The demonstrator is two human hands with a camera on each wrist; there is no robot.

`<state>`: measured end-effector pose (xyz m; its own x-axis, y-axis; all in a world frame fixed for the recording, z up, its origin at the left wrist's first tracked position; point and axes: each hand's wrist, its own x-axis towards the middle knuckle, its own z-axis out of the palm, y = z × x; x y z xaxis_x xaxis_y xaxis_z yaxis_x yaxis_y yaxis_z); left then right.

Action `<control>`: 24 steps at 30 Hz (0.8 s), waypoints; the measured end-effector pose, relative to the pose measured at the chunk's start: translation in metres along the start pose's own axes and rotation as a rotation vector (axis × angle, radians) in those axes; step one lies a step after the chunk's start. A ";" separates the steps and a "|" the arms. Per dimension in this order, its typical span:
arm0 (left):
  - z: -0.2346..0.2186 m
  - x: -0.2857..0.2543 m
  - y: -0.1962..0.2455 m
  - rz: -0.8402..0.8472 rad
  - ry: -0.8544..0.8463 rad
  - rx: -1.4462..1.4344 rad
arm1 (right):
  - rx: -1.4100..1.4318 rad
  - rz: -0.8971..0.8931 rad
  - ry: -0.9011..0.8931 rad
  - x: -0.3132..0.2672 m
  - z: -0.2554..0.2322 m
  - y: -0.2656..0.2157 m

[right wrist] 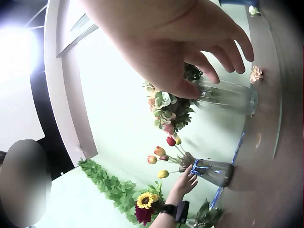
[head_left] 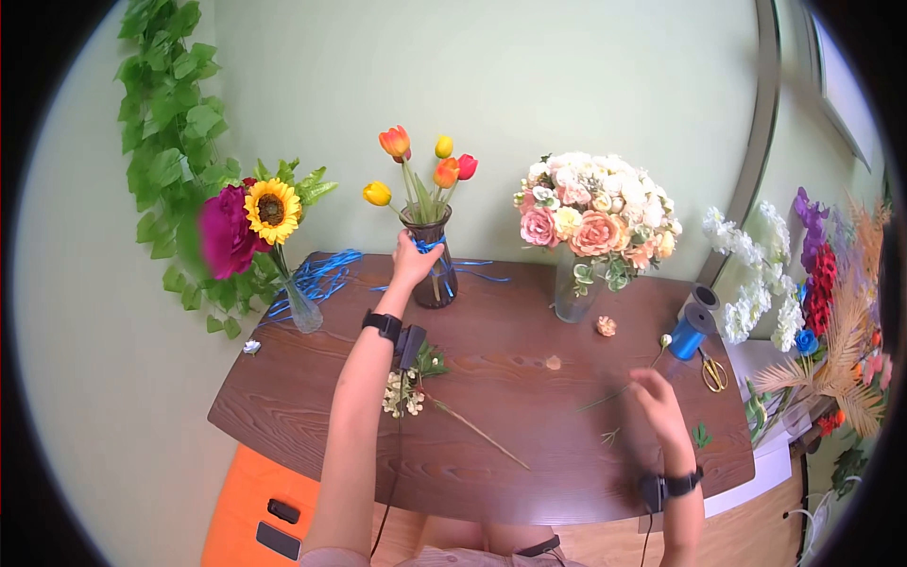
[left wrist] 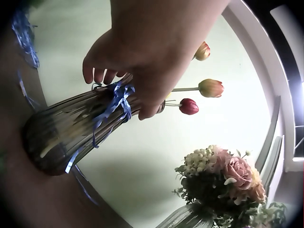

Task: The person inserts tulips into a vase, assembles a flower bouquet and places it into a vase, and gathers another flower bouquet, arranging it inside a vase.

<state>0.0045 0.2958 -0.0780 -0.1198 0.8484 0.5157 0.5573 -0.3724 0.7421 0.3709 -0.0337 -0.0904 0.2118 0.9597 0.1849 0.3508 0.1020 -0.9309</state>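
Note:
My left hand (head_left: 412, 262) is at the neck of a dark ribbed glass vase (head_left: 436, 289); its thumb and fingers lie on either side of the neck in the left wrist view. A blue ribbon (left wrist: 121, 97) tied in a bow circles the vase just under the hand. Orange, red and yellow tulips (head_left: 447, 172) rise from the vase. My right hand (head_left: 659, 408), fingers loosely bent and holding nothing, hovers over the right part of the table. Beside it lies a thin green stem with a white bud (head_left: 665, 340).
A sunflower bouquet (head_left: 272, 210) stands left, a rose bouquet (head_left: 600, 227) right. On the brown table (head_left: 510, 378) lie loose blue ribbons (head_left: 321, 276), a cut white-flowered sprig (head_left: 404, 392), a peach blossom (head_left: 606, 326), a blue ribbon spool (head_left: 692, 333) and gold-handled scissors (head_left: 714, 372).

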 end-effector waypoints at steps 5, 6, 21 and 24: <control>0.010 0.009 -0.008 -0.011 0.001 0.038 | 0.138 0.159 -0.038 -0.062 0.007 -0.001; 0.011 0.010 -0.014 -0.025 -0.020 0.045 | 0.184 0.193 -0.033 -0.070 0.010 0.000; -0.083 -0.059 0.019 -0.141 -0.508 0.043 | 0.206 0.111 0.124 -0.106 0.042 0.031; -0.098 -0.081 0.020 -0.106 -0.642 0.040 | 0.171 0.115 0.148 -0.113 0.049 0.032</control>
<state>-0.0554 0.1823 -0.0628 0.3320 0.9404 0.0732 0.6009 -0.2707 0.7521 0.3136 -0.1262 -0.1564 0.3767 0.9202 0.1070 0.1600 0.0492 -0.9859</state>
